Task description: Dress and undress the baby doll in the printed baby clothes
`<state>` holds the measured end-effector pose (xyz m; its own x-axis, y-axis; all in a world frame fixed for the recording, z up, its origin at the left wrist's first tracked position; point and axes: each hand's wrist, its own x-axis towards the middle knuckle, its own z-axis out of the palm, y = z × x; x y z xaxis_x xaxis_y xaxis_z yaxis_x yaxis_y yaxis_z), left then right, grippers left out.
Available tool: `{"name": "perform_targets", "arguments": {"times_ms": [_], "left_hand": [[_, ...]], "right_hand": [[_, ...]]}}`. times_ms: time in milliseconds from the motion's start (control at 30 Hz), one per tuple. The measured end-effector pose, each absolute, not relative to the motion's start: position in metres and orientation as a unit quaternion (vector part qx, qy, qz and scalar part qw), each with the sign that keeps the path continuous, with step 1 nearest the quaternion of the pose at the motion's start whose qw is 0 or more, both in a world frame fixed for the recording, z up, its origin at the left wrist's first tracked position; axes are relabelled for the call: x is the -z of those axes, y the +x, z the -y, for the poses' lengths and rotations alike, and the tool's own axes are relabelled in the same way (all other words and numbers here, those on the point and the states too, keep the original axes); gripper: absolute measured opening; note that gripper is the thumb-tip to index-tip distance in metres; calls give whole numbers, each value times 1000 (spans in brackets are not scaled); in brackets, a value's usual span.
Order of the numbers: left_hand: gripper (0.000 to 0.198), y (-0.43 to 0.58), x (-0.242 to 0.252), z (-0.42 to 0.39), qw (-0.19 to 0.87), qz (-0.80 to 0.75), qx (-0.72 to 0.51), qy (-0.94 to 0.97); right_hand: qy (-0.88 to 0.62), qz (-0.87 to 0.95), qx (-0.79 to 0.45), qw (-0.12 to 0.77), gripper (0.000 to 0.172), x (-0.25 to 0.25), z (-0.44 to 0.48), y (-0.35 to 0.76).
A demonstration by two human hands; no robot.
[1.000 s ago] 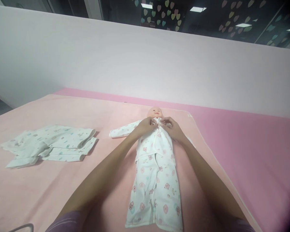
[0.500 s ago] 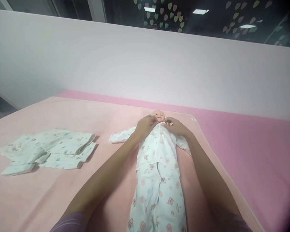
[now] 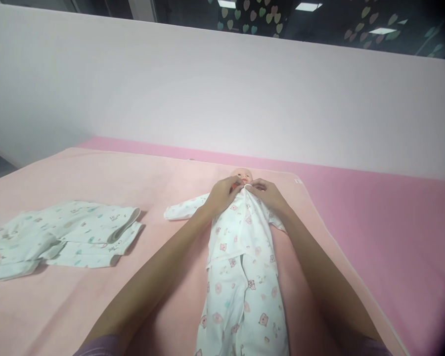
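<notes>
A baby doll [image 3: 244,174] lies on its back, dressed in a white baby top [image 3: 237,232] and matching trousers [image 3: 244,306], both printed with small pink bears. At the doll's neck, my left hand [image 3: 224,194] pinches the left side of the top's collar. Opposite it, my right hand [image 3: 266,193] pinches the collar's right side, with the fingers of both hands almost meeting under the chin. The cloth at the neckline is drawn up into a small peak between them. One sleeve [image 3: 185,208] stretches out flat to the left; the other is partly behind my right forearm.
Folded white baby clothes [image 3: 70,235] with green prints lie to the left. Beneath everything is a peach mat [image 3: 152,173] over a pink surface [image 3: 385,237]. A white partition [image 3: 222,99] rises behind, with dark glass bearing heart stickers above it.
Both hands remain at the collar, and the cloth between them is now lifted into a peak. The camera view has shifted slightly, and the folded clothes appear further left.
</notes>
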<state>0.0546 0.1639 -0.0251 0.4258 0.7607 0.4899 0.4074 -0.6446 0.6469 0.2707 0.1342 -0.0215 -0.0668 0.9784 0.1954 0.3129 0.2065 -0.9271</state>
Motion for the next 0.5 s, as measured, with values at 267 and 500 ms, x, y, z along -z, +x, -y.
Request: {"name": "perform_targets", "arguments": {"times_ms": [267,500], "left_hand": [[28,53,20,-155,319,-387,-383,776],[29,54,21,-155,346,-413,-377,753]], "right_hand": [[-545,655,-335,403,33,27,-141,269],[-486,667,-401,397,36,18,-133,277]]}}
